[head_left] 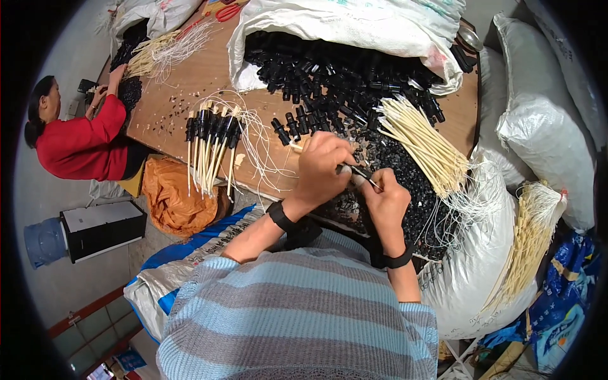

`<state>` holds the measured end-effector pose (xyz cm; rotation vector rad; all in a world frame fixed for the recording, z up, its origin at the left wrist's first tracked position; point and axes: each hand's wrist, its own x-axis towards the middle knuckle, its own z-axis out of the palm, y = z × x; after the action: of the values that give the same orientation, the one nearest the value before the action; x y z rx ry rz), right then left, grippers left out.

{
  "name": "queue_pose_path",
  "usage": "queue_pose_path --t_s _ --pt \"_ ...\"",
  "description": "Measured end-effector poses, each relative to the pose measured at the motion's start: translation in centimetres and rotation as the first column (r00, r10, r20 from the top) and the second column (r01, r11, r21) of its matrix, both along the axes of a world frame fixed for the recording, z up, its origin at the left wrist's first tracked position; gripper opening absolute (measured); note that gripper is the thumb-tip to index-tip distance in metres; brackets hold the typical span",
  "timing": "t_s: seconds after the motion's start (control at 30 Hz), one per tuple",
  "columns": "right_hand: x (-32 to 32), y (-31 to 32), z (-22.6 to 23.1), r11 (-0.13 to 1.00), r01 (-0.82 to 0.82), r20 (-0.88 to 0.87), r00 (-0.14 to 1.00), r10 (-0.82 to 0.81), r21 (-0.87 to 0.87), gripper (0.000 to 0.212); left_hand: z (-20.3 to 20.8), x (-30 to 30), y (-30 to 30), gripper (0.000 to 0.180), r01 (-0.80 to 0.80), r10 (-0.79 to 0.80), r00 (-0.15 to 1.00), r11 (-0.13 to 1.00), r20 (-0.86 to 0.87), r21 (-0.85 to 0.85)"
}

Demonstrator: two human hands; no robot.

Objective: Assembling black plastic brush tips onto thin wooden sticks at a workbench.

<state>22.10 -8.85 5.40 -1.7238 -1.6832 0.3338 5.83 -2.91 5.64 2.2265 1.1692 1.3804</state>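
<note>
My left hand (322,166) is closed around a slim piece, and a pale stick end (296,147) pokes out on its left side. Between my hands lies a small black plastic piece (361,171); the fingers of my right hand (387,197) pinch its near end. Its exact shape is mostly covered by my fingers. Just beyond my left hand, several black plastic fittings (292,125) lie on the wooden table (247,171). To the left sits a bunch of pale sticks with black fittings (214,136) on them, white cords trailing from it.
A white sack (354,22) spills black fittings at the back. At right lie a bundle of pale sticks (421,149), small black bits (411,209) and full white sacks (544,120). A person in red (85,139) works at the far left, near an orange bag (177,196).
</note>
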Motion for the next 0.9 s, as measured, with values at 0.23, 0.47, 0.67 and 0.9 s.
queue_pose_path --t_s 0.23,0.47,0.67,0.9 --pt "1.4 -0.1 2.6 0.879 -0.377 -0.877 0.472 -0.09 -0.293 0.025 -0.7 -1.5 0.3 0.056 0.396 -0.468 0.867 0.854 -0.169 -0.338" --pt "2.3 -0.8 2.0 0.98 -0.169 -0.356 0.927 0.123 -0.102 0.028 -1.7 -1.0 -0.5 0.048 0.271 -0.363 0.913 0.882 -0.188 -0.384" --pt "1.8 -1.1 1.5 0.955 -0.281 0.072 0.955 0.288 -0.091 0.035 -1.3 -0.7 -0.7 0.042 0.19 -0.251 0.942 0.946 -0.222 -0.263" --pt "0.0 -0.1 1.1 0.96 -0.253 -0.246 0.945 0.218 -0.119 0.025 -0.7 -2.3 -1.1 0.038 0.141 -0.172 0.974 0.97 -0.148 -0.198"
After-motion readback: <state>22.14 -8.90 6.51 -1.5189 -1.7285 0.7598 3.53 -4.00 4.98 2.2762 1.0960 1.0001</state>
